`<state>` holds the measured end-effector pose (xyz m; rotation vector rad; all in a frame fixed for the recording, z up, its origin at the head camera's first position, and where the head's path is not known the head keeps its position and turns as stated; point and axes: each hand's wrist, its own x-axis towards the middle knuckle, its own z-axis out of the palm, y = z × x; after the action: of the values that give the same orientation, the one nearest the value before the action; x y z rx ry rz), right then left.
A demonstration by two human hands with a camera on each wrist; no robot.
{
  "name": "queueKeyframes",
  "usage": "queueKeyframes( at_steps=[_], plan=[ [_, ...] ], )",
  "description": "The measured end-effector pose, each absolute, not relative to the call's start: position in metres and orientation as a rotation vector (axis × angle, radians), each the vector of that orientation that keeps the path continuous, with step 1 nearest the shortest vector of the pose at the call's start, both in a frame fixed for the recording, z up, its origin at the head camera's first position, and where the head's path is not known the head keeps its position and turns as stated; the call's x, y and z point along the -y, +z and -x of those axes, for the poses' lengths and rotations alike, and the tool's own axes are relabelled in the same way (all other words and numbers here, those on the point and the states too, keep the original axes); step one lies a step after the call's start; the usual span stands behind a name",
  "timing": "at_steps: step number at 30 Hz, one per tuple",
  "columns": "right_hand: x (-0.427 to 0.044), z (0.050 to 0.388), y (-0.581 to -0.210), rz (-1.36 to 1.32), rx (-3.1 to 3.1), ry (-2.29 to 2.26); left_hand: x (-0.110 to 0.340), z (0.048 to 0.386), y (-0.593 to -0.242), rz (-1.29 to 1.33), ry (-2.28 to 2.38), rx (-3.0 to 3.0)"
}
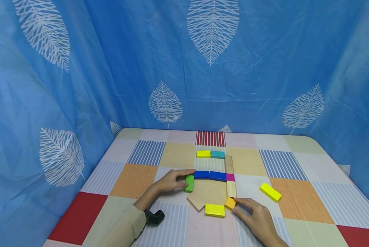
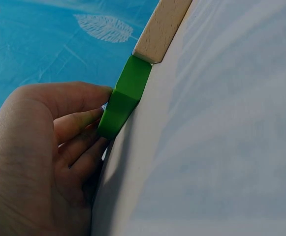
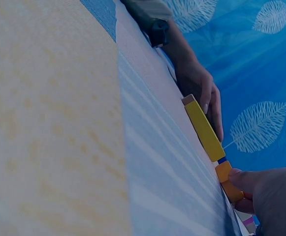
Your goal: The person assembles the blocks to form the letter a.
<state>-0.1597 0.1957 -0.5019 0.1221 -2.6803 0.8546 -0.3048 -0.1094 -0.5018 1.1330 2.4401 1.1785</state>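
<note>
A green block (image 1: pixel 189 183) lies at the left end of a row of blue blocks (image 1: pixel 201 175). My left hand (image 1: pixel 169 181) grips it between thumb and fingers; the left wrist view shows the green block (image 2: pixel 125 93) against a plain wooden block (image 2: pixel 162 32). On the right, my right hand (image 1: pixel 254 216) pinches a small orange block (image 1: pixel 230 203) beside a yellow block (image 1: pixel 214 210). In the right wrist view the thumb presses the orange block (image 3: pixel 228 181) near the end of the yellow block (image 3: pixel 204 129).
A tilted wooden block (image 1: pixel 196 201) lies left of the front yellow block. Wooden strips (image 1: pixel 229 164) and a magenta block (image 1: pixel 230 177) form the right side. Behind are a yellow and a teal block (image 1: pixel 217 154). Another yellow piece (image 1: pixel 270 192) lies to the right on the patchwork cloth (image 1: pixel 304 199).
</note>
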Motion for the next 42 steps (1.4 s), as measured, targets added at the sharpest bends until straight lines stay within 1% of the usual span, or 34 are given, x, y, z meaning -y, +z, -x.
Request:
queueKeyframes(
  at_steps=[28,35,42],
  plan=[
    [-0.1946,0.1599,-0.5006,-0.096,2.719,0.864,0.1094,0.3028,-0.4996,-1.125,1.215,-2.416],
    [-0.198,0.1581,-0.4979,-0.256,2.515,0.773,0.1093,0.302,-0.4989,-1.146,1.186,-2.43],
    [-0.1939,0.1598,-0.496,-0.512,2.472,0.991,0.1102,0.3033,-0.5007,-1.155,1.157,-2.454]
  ],
)
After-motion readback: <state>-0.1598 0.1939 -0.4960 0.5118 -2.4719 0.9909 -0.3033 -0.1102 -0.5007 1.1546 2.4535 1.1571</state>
